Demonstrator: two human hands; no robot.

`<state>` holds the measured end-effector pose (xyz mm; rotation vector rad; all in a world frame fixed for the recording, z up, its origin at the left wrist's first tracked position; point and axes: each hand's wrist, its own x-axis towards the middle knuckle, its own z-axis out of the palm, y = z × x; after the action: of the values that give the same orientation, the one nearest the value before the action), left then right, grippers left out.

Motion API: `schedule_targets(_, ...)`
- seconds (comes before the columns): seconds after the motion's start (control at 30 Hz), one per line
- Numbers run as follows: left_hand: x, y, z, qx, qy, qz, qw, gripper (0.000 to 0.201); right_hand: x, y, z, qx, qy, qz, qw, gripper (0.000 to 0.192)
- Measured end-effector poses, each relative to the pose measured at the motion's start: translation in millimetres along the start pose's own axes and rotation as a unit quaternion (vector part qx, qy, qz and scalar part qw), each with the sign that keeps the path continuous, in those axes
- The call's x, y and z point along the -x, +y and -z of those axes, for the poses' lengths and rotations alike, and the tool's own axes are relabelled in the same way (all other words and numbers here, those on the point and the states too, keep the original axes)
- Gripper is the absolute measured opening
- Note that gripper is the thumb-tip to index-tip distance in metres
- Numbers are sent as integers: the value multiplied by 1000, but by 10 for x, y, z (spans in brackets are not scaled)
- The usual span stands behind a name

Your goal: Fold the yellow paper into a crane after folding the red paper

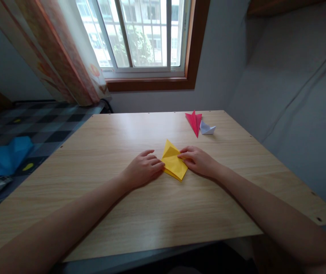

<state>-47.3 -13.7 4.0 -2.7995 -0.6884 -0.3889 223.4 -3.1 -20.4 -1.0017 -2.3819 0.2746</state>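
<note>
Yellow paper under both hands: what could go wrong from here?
1. Only fingertips of the left hand and right hand press the yellow paper; on the smooth wooden table it may slip and skew a crease.
2. The upper flap looks raised and could spring open.
3. The red folded paper and white folded paper lie close behind; a forward sweep might knock them.

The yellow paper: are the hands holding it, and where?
Both press the yellow paper flat on the table: left hand at its left edge, right hand at its right corner.
</note>
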Motion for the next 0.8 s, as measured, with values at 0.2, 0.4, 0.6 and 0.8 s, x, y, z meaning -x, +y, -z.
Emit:
schedule_targets(0.2,-14,53,10,10,19,20,1000,23,2,-4,3,8,3,9,1000,28)
schedule_targets(0.4,-14,64,9,-10,14,20,1000,20,6,-24,4,17,6,10,1000,27)
schedule_targets(0.6,-21,56,-10,40,24,47,998,19,9,-49,30,13,-15,9,1000,34)
schedule_targets(0.8,-29,29,-75,103,39,95,989,17,11,-65,34,18,-37,3,999,36)
